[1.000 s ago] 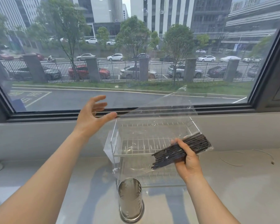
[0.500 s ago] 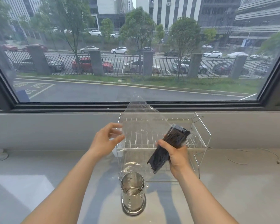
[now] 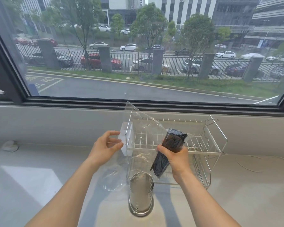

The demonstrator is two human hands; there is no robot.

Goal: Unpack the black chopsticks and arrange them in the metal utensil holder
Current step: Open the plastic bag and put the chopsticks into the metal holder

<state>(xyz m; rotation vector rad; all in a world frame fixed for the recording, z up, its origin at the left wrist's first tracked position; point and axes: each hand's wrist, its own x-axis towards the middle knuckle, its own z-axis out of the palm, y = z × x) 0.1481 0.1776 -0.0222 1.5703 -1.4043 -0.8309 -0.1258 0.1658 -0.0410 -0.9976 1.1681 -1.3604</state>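
My right hand grips a bundle of black chopsticks, held steeply tilted, its lower end pointing down-left toward the metal utensil holder. A clear plastic bag still wraps the bundle and billows up and to the left. The holder stands upright on the counter near me, just below the bundle's tips, and looks empty. My left hand hovers left of the bag with fingers curled apart, holding nothing that I can make out.
A white wire dish rack with two tiers stands behind the holder against the window ledge. A thin cord lies on the counter at right. A crumpled scrap sits far left. The counter is pale and glossy.
My right hand has turned the bundle from nearly level to steeply tilted, tips down toward the holder. My left hand has dropped from high up to beside the bag.
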